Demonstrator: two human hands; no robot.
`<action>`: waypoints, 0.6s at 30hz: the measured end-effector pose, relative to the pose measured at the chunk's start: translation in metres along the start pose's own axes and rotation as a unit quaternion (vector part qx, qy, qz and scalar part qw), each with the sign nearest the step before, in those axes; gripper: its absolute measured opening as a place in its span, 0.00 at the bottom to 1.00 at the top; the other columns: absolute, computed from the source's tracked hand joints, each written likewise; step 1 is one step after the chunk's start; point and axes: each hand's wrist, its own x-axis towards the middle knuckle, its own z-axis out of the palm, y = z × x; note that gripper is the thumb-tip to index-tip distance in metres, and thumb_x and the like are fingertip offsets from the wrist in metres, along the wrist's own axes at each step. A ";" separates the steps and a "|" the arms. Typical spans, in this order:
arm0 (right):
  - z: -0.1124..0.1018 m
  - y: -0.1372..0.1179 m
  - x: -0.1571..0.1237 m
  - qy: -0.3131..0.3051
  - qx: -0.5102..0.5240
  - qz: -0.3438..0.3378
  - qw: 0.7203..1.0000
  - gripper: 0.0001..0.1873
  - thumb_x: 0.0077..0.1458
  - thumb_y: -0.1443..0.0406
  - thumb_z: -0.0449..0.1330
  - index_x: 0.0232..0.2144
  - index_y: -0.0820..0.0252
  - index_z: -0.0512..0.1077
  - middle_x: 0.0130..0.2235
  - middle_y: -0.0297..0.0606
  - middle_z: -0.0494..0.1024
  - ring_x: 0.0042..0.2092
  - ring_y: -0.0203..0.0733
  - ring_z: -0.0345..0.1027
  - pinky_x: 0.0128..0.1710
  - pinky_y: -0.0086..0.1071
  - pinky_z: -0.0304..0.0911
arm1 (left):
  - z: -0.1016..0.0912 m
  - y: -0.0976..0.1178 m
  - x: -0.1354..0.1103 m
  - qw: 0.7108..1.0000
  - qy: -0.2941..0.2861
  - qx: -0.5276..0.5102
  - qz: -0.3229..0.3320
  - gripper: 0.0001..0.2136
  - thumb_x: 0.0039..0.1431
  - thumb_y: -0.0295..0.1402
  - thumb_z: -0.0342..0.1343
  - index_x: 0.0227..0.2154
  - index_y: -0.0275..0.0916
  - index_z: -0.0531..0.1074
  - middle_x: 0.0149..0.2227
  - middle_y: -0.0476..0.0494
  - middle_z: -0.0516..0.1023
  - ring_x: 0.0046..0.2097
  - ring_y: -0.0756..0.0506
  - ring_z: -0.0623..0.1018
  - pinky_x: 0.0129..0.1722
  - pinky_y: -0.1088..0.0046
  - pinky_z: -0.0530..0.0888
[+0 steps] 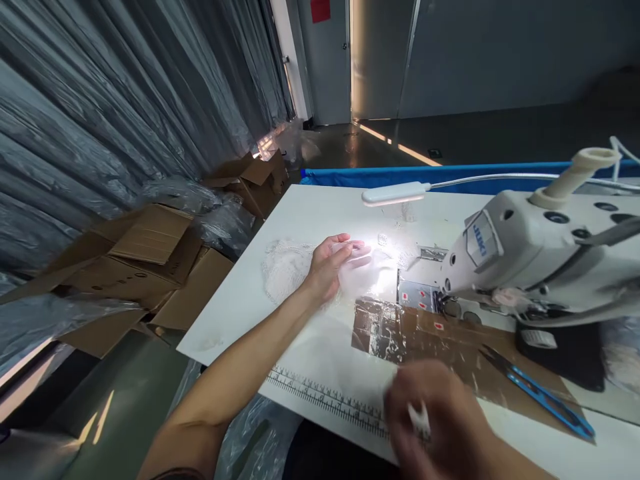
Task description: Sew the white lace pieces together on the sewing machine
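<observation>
Evidently, the left hand pinches the sheer, soft white material between thumb and fingers, probably to hold it in the glow of the slim white lamp just beyond; the right hand (too blurred to tell its grip) hovers nearer

The head-worn camera looked forward and down over the white table from its near side, closest to the blurred right hand, farther from the left hand, with the sewing machine at right and a grey door far ahead.
</observation>
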 end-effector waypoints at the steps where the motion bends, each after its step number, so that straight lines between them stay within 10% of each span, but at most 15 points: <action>1: 0.005 0.010 0.020 0.017 -0.016 0.012 1.000 0.15 0.58 0.60 0.60 0.47 0.52 0.69 0.43 0.41 0.74 0.41 0.45 0.71 0.38 0.41 0.71 | -0.001 0.001 0.001 1.000 0.011 -0.005 0.004 0.15 0.52 0.26 0.64 0.41 0.35 0.67 0.39 0.40 0.79 0.43 0.42 0.81 0.54 0.50 0.73; 8: 0.028 0.071 0.132 0.173 0.015 0.145 0.974 0.38 0.48 0.63 0.59 0.62 0.59 0.55 0.60 0.55 0.63 0.60 0.58 0.60 0.55 0.54 0.62 | -0.004 0.007 0.004 0.998 0.041 -0.039 -0.011 0.15 0.50 0.24 0.65 0.41 0.35 0.69 0.40 0.41 0.80 0.44 0.43 0.80 0.55 0.54 0.73; 13: 0.030 0.095 0.147 0.150 0.188 0.195 0.951 0.25 0.46 0.62 0.60 0.47 0.66 0.69 0.34 0.43 0.79 0.39 0.48 0.75 0.43 0.45 0.71 | -0.005 0.006 0.006 0.997 0.071 -0.026 -0.012 0.15 0.50 0.23 0.65 0.40 0.35 0.70 0.40 0.42 0.80 0.43 0.44 0.81 0.53 0.60 0.75; 18: 0.027 0.098 0.144 0.208 0.226 0.176 0.935 0.18 0.47 0.60 0.62 0.41 0.61 0.71 0.29 0.37 0.78 0.34 0.44 0.75 0.35 0.38 0.72 | -0.005 -0.001 0.008 0.994 0.105 0.008 0.037 0.16 0.51 0.26 0.65 0.41 0.36 0.68 0.44 0.40 0.80 0.45 0.43 0.81 0.52 0.59 0.76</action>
